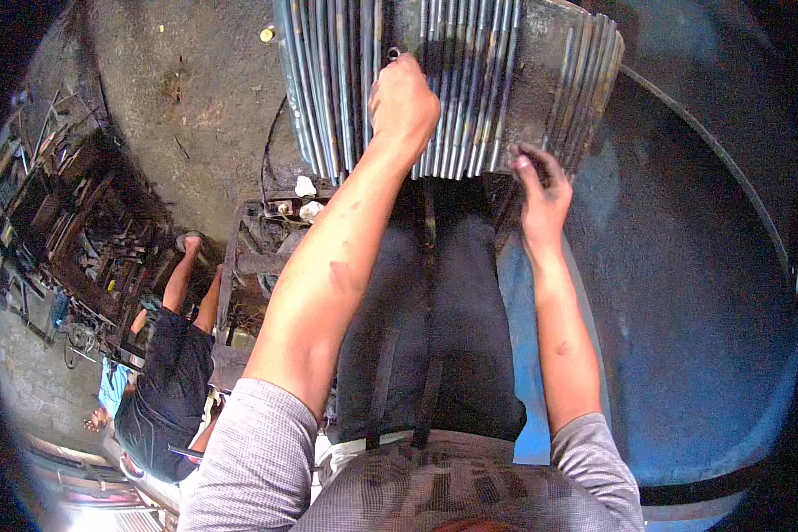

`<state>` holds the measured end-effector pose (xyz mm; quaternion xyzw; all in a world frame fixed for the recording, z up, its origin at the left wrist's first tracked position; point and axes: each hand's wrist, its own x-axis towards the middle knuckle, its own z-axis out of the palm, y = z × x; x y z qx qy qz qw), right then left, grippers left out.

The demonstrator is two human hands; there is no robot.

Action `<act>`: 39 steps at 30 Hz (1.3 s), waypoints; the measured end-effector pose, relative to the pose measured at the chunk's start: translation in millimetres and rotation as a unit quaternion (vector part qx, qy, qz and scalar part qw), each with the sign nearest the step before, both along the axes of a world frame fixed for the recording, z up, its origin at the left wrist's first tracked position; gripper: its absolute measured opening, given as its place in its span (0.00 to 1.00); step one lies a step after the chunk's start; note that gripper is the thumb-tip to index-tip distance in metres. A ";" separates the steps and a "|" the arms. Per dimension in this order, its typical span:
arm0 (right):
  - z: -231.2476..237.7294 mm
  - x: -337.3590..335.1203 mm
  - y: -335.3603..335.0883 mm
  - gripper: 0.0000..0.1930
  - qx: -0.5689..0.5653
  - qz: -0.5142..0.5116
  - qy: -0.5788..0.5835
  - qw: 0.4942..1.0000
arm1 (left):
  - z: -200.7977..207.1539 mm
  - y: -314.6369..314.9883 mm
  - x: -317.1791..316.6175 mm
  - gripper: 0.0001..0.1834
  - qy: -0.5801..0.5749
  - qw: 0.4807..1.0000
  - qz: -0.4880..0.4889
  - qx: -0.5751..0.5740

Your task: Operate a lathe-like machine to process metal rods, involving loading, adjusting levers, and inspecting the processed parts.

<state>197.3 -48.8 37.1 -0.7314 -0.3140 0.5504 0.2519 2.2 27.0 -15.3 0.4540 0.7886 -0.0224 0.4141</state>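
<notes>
Metal rods (460, 133) lie side by side, lengthwise away from me, in rows on a dark work surface (536, 84). Over the middle of the rows my left hand (405, 102) is closed in a fist. A dark round metal piece with a hollow end (395, 55) sticks out past its fingers; the rest is hidden in the hand. By the near ends of the right-hand rods (585, 84) is my right hand (543, 184), its dirty thumb and fingertips brought together in a pinch. Whatever is between them, if anything, is too small to make out.
A large blue curved metal body (683, 293) fills the right side. To my left stands a metal frame (230, 275) with white crumpled pieces (306, 186) on it. Another person (164, 390) is farther left, beside piled scrap metal (80, 222). A yellow round piece (267, 35) lies on the floor.
</notes>
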 end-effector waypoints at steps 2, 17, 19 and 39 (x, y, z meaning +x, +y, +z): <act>-6.6 -2.2 14.9 0.09 0.013 0.025 -0.021 0.999 | -5.7 -8.6 -1.6 0.08 0.005 0.999 0.014 0.044; -69.9 -6.6 59.7 0.18 0.014 0.264 -0.253 0.931 | -8.1 -5.7 -9.8 0.11 0.012 0.984 0.006 0.180; -69.6 -9.8 65.2 0.18 0.027 0.254 -0.250 0.934 | -8.5 -3.4 -13.0 0.13 0.008 0.986 -0.007 0.164; -71.0 -6.5 73.0 0.16 0.014 0.283 -0.252 0.925 | -9.9 -2.5 -15.3 0.14 -0.021 0.994 -0.032 0.101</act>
